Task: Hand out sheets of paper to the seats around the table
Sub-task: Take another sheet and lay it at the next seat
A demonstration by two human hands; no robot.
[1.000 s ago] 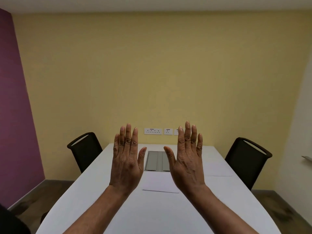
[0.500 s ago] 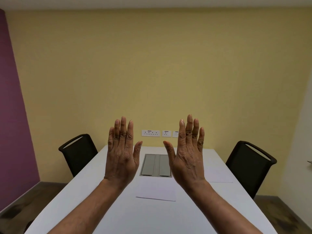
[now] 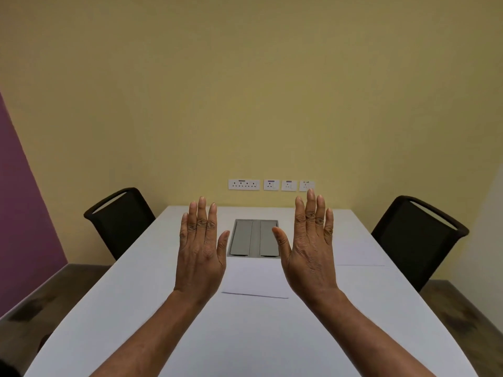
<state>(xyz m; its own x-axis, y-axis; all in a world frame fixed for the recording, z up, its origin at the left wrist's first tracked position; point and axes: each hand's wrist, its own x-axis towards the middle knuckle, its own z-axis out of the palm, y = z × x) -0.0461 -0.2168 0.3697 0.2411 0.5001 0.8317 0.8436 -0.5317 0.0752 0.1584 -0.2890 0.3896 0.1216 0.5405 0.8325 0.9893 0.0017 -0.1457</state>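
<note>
Overhead, yellow wall [image 3: 245,91] — white table [image 3: 136,308] bearing a sheet [image 3: 254,278].

My left hand [image 3: 201,251] and right hand [image 3: 310,250] covered part of the middle sheet [image 3: 254,278]; the sockets' [image 3: 244,184] markings were perhaps too small to read.

- Table [image 3: 163,308]: smooth white laminate-looking top, matt w/ faint sheen.
- Cable hatch [image 3: 254,238] at table centre: grey flaps, brushed-metal look, satin finish.
- Sheet of paper [image 3: 255,278] just nearer than hatch: thin, matt white; second sheet [image 3: 359,253] to hatch's right, same finish.
- Chairs, left of table [image 3: 121,219] & right [image 3: 416,235]: black mesh-like backs, matt, in smooth dark frames.
- Wall [image 3: 245,91] beyond table: yellow paint, matt, fine texture; sockets [image 3: 243,184] white glossy plastic.
- Floor [image 3: 40,303] beside table: dark, wood-grain look.
</note>
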